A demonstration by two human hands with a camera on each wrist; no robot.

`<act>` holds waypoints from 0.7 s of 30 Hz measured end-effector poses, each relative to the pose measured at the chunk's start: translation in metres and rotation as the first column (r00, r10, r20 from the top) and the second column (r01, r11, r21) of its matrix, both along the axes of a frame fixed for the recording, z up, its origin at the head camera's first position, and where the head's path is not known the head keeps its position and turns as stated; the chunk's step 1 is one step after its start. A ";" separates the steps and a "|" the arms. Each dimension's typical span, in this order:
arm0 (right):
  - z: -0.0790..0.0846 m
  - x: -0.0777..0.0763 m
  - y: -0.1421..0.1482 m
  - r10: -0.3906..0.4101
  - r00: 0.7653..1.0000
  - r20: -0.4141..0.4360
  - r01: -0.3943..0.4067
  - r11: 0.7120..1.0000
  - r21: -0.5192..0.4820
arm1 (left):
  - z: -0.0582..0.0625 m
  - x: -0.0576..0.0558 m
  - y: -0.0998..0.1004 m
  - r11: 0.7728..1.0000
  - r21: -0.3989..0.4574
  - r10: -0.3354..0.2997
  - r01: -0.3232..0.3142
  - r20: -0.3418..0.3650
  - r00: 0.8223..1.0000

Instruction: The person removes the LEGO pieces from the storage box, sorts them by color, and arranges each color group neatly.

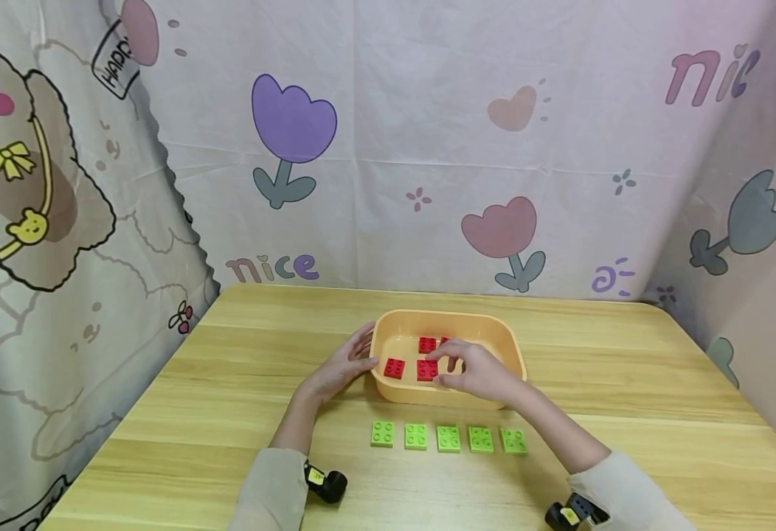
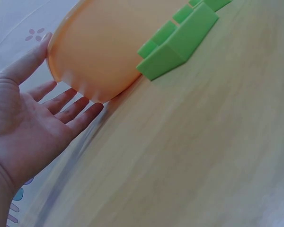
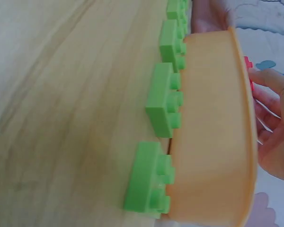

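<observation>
A yellow-orange plastic basin (image 1: 401, 394) stands on the table with several red toy bricks in it. My right hand (image 1: 470, 372) reaches over its near side and pinches a red brick (image 1: 425, 371) between thumb and fingers; in the right wrist view that red brick (image 3: 248, 66) shows just past the rim. Another red brick (image 1: 394, 369) lies to the left, and one more red brick (image 1: 427, 345) lies farther back. My left hand (image 1: 343, 366) rests against the basin's left end. In the left wrist view its fingers (image 2: 78, 116) are fairly straight along the outer wall, thumb at the rim.
In front of the basin, several green bricks (image 1: 448, 439) stand spaced in a row on the wooden table (image 1: 229, 413), studs up. A printed curtain (image 1: 395, 110) hangs behind the table's far edge and along both sides.
</observation>
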State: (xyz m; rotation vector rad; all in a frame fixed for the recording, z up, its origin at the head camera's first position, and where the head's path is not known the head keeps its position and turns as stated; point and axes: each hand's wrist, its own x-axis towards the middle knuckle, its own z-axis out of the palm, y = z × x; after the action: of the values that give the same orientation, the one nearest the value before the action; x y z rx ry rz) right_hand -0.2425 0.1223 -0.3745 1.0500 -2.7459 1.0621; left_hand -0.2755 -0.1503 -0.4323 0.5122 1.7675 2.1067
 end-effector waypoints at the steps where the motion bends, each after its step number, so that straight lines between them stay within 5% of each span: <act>1: 0.002 0.002 0.000 0.000 1.000 -0.011 0.000 1.000 -0.004 | 0.000 0.000 0.000 1.000 0.000 0.000 0.000 0.002 1.000; 21: 0.012 0.055 -0.018 -0.001 0.999 -0.036 -0.002 0.998 -0.069 | 0.001 -0.001 0.001 1.000 0.000 -0.013 0.013 -0.006 1.000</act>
State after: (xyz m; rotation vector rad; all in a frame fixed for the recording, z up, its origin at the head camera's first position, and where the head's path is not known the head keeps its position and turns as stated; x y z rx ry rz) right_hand -0.1877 0.1045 -0.3627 1.0499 -2.6601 1.1182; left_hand -0.2764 -0.1496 -0.4316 0.5291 1.7623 2.0991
